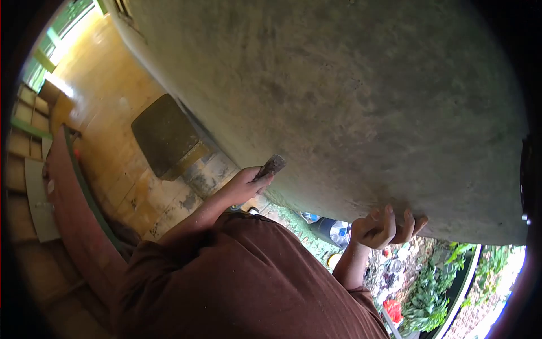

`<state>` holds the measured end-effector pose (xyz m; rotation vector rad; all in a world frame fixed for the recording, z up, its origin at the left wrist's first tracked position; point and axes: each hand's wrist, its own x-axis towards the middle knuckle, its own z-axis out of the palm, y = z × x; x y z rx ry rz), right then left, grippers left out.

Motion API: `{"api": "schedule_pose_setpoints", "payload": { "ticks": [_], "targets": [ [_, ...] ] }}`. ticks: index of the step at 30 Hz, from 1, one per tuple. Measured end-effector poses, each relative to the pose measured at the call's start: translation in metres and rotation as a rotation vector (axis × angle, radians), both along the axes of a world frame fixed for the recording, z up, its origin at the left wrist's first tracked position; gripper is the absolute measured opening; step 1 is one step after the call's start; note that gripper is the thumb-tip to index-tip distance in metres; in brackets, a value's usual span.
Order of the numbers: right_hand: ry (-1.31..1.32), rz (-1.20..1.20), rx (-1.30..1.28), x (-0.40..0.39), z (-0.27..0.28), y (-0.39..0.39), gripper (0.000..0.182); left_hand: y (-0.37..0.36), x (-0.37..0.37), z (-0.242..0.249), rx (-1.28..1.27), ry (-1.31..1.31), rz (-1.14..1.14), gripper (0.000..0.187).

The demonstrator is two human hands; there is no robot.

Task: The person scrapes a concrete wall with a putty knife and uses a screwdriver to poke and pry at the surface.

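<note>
My left hand (247, 185) is closed around a dark, rough, block-like piece (271, 165), whose end sticks out past the thumb. I cannot make out exactly what the piece is. It is close to the large grey, mottled wall (361, 107); whether they touch does not show. Further right, my right hand (388, 229) is raised by the lower edge of the wall, its fingers apart and half curled. Nothing shows in that hand.
Left of the wall stands a dark box-like block (166, 135) on a worn yellowish floor (107, 101). A reddish curved panel (73, 209) is at far left. Below the right hand are a bin with plastic bottles (333, 231), scattered litter (392, 274) and green plants (429, 299).
</note>
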<state>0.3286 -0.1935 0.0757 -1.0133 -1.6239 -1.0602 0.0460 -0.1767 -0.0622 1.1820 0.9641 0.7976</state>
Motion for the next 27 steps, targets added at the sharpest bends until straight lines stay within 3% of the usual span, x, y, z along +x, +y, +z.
{"api": "schedule_pose_setpoints", "payload": {
  "ticks": [4,9,12,16,19,21,27],
  "targets": [
    [0.009,0.099,0.007,0.006,-0.008,0.003,0.018,-0.002,0.007,0.010,-0.087,0.041,0.115,0.035],
    [-0.034,0.223,0.078,0.008,-0.007,0.000,0.015,0.028,0.034,0.068,0.108,0.396,0.204,0.053],
    [-0.017,0.250,0.050,0.015,-0.010,-0.003,0.016,0.019,0.029,0.082,0.145,0.362,0.217,0.052],
    [-0.025,0.341,0.052,0.019,-0.009,-0.002,0.016,0.000,0.015,0.064,0.109,0.309,0.260,0.051],
    [-0.060,0.334,0.027,0.020,-0.008,-0.005,0.017,-0.001,0.018,0.057,-0.057,0.318,0.265,0.051],
    [-0.051,0.341,0.026,0.020,-0.010,-0.006,0.017,0.019,0.035,0.073,0.157,0.457,0.300,0.051],
    [-0.038,0.341,-0.006,0.020,-0.010,-0.008,0.017,0.012,0.026,0.086,0.154,0.473,0.213,0.053]
  ]
}}
